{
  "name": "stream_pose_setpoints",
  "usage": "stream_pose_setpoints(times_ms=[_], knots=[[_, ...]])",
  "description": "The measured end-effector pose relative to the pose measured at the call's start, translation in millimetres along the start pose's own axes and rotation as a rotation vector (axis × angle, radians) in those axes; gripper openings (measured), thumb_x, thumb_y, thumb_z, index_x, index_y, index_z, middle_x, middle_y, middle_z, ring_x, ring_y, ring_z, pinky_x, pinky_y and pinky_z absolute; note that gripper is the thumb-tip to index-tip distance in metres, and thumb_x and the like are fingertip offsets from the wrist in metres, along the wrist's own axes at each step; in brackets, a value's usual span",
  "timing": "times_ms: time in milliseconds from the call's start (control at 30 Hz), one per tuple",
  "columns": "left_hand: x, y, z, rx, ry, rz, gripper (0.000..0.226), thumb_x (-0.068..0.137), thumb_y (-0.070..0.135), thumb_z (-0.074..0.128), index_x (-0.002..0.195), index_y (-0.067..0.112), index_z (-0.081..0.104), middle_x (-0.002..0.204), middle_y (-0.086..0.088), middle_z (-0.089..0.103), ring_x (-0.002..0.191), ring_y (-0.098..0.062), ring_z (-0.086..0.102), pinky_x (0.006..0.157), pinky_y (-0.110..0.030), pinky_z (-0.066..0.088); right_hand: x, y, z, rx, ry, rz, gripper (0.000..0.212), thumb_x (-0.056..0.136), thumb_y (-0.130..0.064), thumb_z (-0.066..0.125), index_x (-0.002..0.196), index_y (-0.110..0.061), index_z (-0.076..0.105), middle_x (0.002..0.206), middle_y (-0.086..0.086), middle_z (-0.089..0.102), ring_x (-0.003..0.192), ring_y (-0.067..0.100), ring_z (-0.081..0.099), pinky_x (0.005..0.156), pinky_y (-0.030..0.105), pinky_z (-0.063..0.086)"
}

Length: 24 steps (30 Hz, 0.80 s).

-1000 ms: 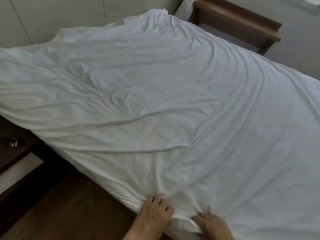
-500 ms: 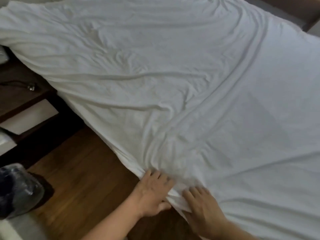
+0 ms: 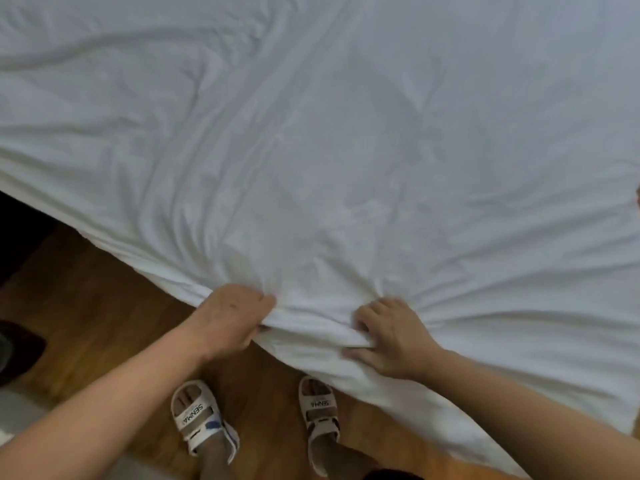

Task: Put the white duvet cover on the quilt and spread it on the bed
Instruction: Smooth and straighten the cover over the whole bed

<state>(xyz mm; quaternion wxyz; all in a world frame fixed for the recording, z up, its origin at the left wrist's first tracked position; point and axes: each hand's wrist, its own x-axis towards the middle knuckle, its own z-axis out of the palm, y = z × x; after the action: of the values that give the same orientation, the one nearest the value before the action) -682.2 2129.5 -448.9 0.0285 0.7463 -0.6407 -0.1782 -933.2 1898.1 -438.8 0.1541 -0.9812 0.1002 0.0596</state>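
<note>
The white duvet cover lies spread over the bed and fills most of the view, wrinkled, with creases fanning out from its near edge. My left hand grips that near edge from the floor side, fingers curled into the fabric. My right hand lies on top of the same edge a little to the right, fingers and thumb bunching a fold of the cover. The quilt itself is hidden under the white fabric.
Brown wooden floor runs along the bed's near side. My two feet in white sandals stand on it just below the hanging edge. A dark object sits at the far left, with a dark gap beneath the bed.
The view has tilted down and closer, so my feet now show. Both hands stay on the near edge; the right hand has moved further right and gathered a fold.
</note>
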Motion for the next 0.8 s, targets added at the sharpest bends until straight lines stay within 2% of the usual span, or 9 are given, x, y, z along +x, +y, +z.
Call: stream_pose_setpoints(times_ms=[100, 167, 233, 267, 367, 467, 567, 667, 800], knots=[[-13, 31, 15, -0.1, 0.08, -0.164, 0.011, 0.082, 0.015, 0.055, 0.074, 0.021, 0.06, 0.065, 0.002, 0.06, 0.059, -0.026, 0.061, 0.053, -0.029, 0.043, -46, 20, 4, -0.024, 0.115, 0.058, 0.011, 0.086, -0.028, 0.057, 0.089, -0.019, 0.062, 0.083, -0.002, 0.058, 0.076, 0.025, 0.056, 0.071, 0.037, 0.038], [-12, 34, 17, -0.119, -0.08, -0.233, 0.015, 0.082, 0.009, 0.061, 0.077, 0.023, 0.06, 0.073, 0.002, 0.066, 0.072, -0.027, 0.065, 0.062, -0.03, 0.042, -68, 24, 7, 0.063, 0.091, 0.039, 0.013, 0.079, -0.012, 0.052, 0.086, -0.018, 0.062, 0.079, -0.001, 0.058, 0.072, 0.026, 0.056, 0.066, 0.037, 0.042], [-3, 43, 7, 0.034, -0.235, -0.25, 0.015, 0.085, 0.013, 0.058, 0.093, 0.024, 0.064, 0.093, 0.001, 0.07, 0.091, -0.027, 0.066, 0.076, -0.035, 0.044, -76, 25, 2, 0.093, 0.086, -0.001, 0.01, 0.081, -0.007, 0.057, 0.083, -0.017, 0.058, 0.076, -0.001, 0.054, 0.071, 0.025, 0.053, 0.063, 0.037, 0.043], [3, 54, 3, 0.135, -0.224, -0.223, 0.019, 0.084, 0.014, 0.06, 0.1, 0.023, 0.064, 0.098, 0.0, 0.068, 0.094, -0.027, 0.065, 0.079, -0.036, 0.042, -80, 27, -4, 0.078, 0.11, 0.004, 0.005, 0.086, -0.014, 0.061, 0.084, -0.016, 0.058, 0.078, -0.001, 0.054, 0.073, 0.025, 0.052, 0.066, 0.039, 0.042], [13, 110, 13, 0.1, 0.021, -0.105, 0.028, 0.077, 0.023, 0.076, 0.101, 0.017, 0.061, 0.093, -0.002, 0.06, 0.083, -0.026, 0.057, 0.073, -0.038, 0.045, -111, 59, -15, -0.07, 0.212, 0.126, 0.033, 0.084, -0.042, 0.074, 0.092, -0.012, 0.062, 0.091, 0.004, 0.056, 0.087, 0.026, 0.05, 0.078, 0.043, 0.039], [24, 162, 36, -0.058, 0.162, -0.151, 0.034, 0.085, 0.044, 0.072, 0.102, 0.018, 0.058, 0.095, 0.0, 0.056, 0.085, -0.024, 0.052, 0.079, -0.04, 0.046, -152, 89, -6, -0.197, 0.166, 0.144, 0.045, 0.083, -0.052, 0.07, 0.101, -0.011, 0.068, 0.101, 0.007, 0.059, 0.094, 0.033, 0.056, 0.083, 0.045, 0.04], [46, 182, 56, -0.166, 0.389, -0.359, 0.016, 0.078, 0.009, 0.068, 0.092, 0.016, 0.062, 0.085, -0.003, 0.058, 0.08, -0.027, 0.05, 0.078, -0.041, 0.042, -165, 105, 15, -0.203, 0.22, 0.094, 0.027, 0.094, -0.033, 0.06, 0.096, -0.009, 0.073, 0.095, 0.008, 0.066, 0.089, 0.035, 0.059, 0.078, 0.044, 0.043], [37, 192, 76, -0.258, 0.532, -0.399, 0.017, 0.069, 0.002, 0.056, 0.079, 0.014, 0.063, 0.074, -0.002, 0.057, 0.075, -0.027, 0.049, 0.075, -0.04, 0.038, -161, 110, 16, -0.084, 0.225, 0.097, 0.014, 0.091, -0.015, 0.058, 0.086, -0.009, 0.07, 0.08, 0.006, 0.065, 0.074, 0.032, 0.059, 0.066, 0.042, 0.047], [6, 216, 95, -0.216, 0.436, -0.413, 0.015, 0.075, 0.001, 0.061, 0.076, 0.016, 0.062, 0.072, 0.002, 0.057, 0.074, -0.024, 0.049, 0.083, -0.038, 0.039, -209, 97, 22, 0.06, -0.008, -0.081, 0.012, 0.083, -0.007, 0.057, 0.077, -0.017, 0.056, 0.068, -0.002, 0.054, 0.063, 0.022, 0.049, 0.05, 0.04, 0.047]])
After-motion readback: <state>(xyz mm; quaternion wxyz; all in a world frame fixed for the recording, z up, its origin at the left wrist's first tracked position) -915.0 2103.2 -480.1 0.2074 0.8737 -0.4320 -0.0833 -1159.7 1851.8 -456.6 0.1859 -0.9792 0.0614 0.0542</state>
